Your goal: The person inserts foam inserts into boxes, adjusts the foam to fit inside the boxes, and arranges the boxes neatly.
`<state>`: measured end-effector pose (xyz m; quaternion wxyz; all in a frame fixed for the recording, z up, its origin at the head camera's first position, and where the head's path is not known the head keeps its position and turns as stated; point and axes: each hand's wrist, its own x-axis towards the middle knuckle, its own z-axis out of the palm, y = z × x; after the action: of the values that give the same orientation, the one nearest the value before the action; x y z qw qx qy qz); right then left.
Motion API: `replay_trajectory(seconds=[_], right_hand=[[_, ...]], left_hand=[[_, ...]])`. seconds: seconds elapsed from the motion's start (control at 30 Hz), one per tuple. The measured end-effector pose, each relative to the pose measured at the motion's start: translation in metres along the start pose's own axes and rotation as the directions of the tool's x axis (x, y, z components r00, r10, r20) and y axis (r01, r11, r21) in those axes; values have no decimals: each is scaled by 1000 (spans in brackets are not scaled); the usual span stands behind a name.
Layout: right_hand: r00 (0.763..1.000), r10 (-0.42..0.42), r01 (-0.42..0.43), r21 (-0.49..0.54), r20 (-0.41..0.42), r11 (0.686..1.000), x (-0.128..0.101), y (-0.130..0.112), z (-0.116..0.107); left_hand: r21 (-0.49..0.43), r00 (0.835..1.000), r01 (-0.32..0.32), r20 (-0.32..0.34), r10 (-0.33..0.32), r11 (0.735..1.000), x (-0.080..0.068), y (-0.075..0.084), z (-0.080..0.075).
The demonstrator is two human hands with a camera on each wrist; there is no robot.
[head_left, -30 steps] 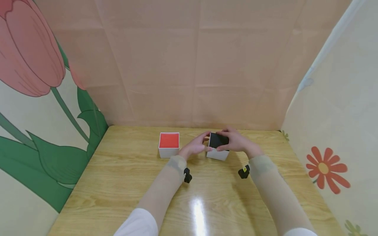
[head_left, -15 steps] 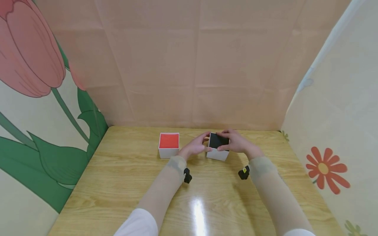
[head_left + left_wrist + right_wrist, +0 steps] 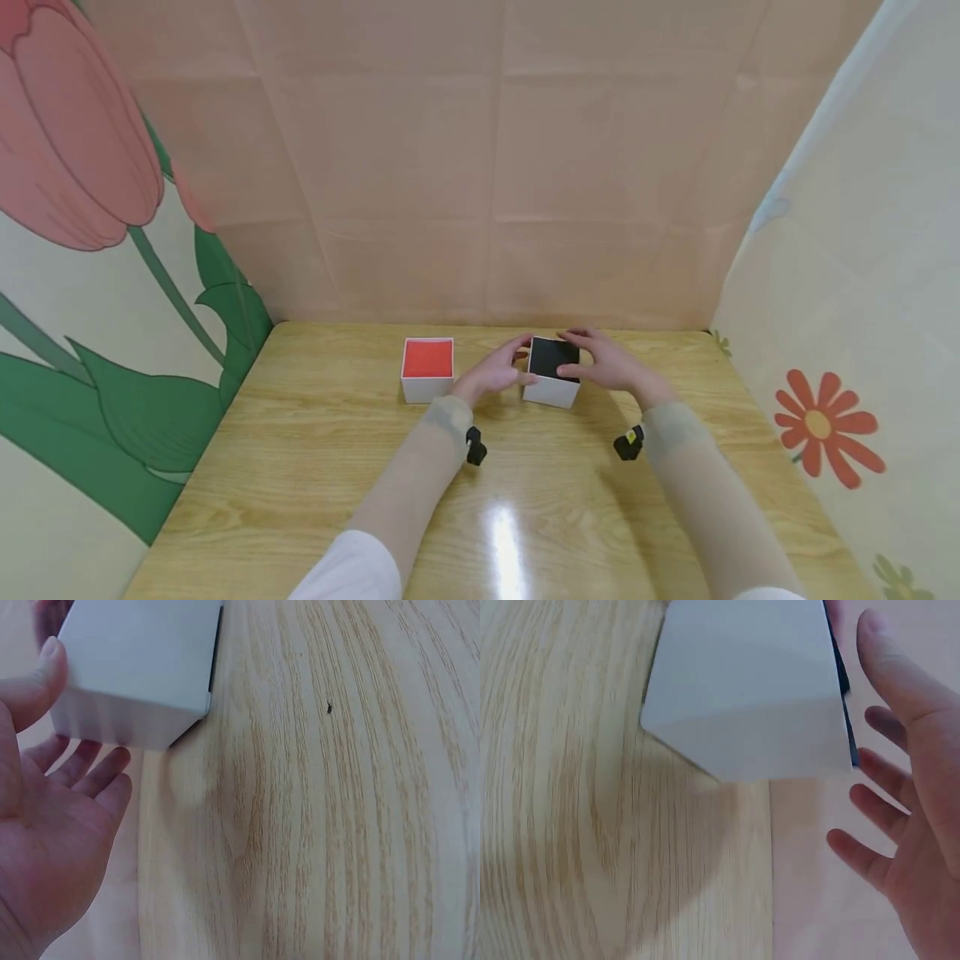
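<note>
A white box with a black top (image 3: 553, 358) stands on the wooden table, turned slightly. From its left side my left hand (image 3: 497, 371) holds it, thumb at the near face and fingers toward the far side. In the left wrist view the left thumb and fingers (image 3: 52, 669) lie along the box's edges. At the right, my right hand (image 3: 611, 362) hovers with fingers spread over the black top. The right wrist view has the right fingers (image 3: 862, 859) extended beside the white box (image 3: 750, 690), with nothing gripped. To the left sits a white box with a red top (image 3: 428, 360).
The wooden table (image 3: 315, 467) reaches back to a pink cloth backdrop (image 3: 480, 167). Printed cloth walls flank it, with a tulip (image 3: 82, 125) on the left and a red flower (image 3: 828, 427) on the right.
My right hand has let its thumb and fingers come away from the black-topped box and shifted slightly right. My left hand has kept its place on the box.
</note>
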<state>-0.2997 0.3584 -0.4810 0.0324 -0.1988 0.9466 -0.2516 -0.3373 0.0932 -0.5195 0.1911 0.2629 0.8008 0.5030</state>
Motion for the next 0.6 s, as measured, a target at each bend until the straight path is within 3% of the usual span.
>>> replay_trajectory(seconds=[0.17, 0.6], right_hand=[[998, 9, -9, -7, -59, 1000, -8, 11, -5], [998, 13, -18, -77, -59, 997, -9, 7, -8]], left_hand=[[-14, 1000, -14, -4, 14, 1000, 1, -1, 0], [-13, 1000, -14, -7, 14, 1000, 1, -2, 0]])
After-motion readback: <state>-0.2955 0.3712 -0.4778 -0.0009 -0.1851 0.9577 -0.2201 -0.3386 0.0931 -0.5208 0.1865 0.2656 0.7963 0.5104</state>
